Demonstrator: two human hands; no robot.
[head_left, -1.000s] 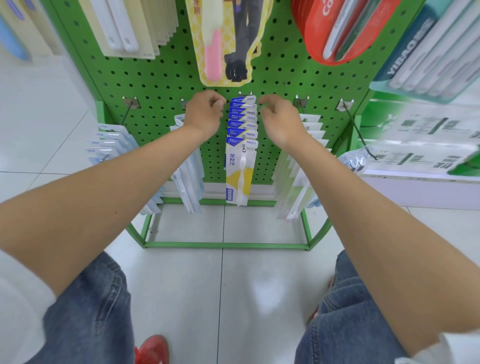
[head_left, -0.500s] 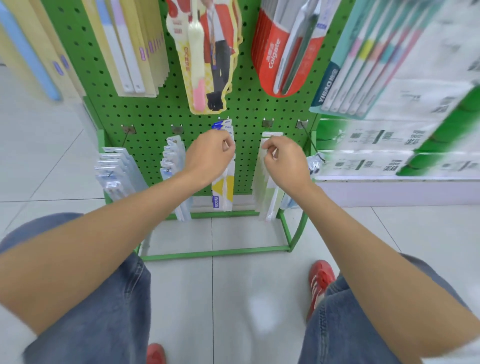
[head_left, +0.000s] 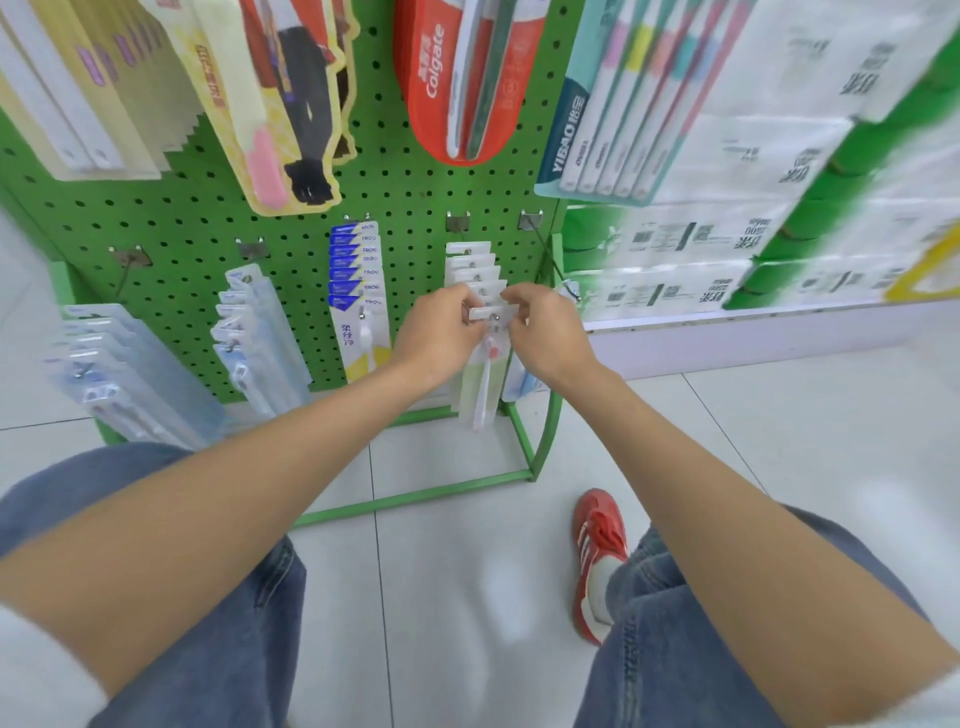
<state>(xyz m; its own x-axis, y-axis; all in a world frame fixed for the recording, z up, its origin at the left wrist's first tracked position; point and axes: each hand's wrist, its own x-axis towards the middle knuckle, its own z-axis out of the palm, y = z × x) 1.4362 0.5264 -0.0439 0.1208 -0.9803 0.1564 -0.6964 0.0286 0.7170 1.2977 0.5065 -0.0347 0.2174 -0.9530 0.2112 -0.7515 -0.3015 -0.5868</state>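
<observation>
at the pegboard (head_left: 171, 244), left hand (head_left: 441, 332) & right hand (head_left: 545, 332) pinch a clear, pale-green toothbrush pkg (head_left: 480, 387).

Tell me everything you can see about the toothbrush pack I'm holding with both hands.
The toothbrush pack is a clear plastic blister over a white and pale green card, with one white, pink-necked brush inside. It hangs upright at the front of a row of like packs on a hook of the green pegboard. The left hand and right hand pinch its white top strip from either side.

Clear toothbrush pack (head_left: 482, 384), pink brush, hanging upright, frontmost on hook
</observation>
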